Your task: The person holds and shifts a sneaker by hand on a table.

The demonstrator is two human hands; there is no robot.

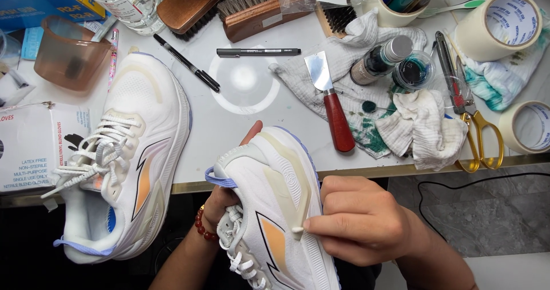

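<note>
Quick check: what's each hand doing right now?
Left hand: closed around the held shoe, gripping it from underneath.
Right hand: fingers pinched on a small white piece against the shoe's side.

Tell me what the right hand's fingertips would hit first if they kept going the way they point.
The right hand points leftward, fingertips already on the side of the held white sneaker. Going on, they would likely press into that upper; the left hand lies beyond.
</note>
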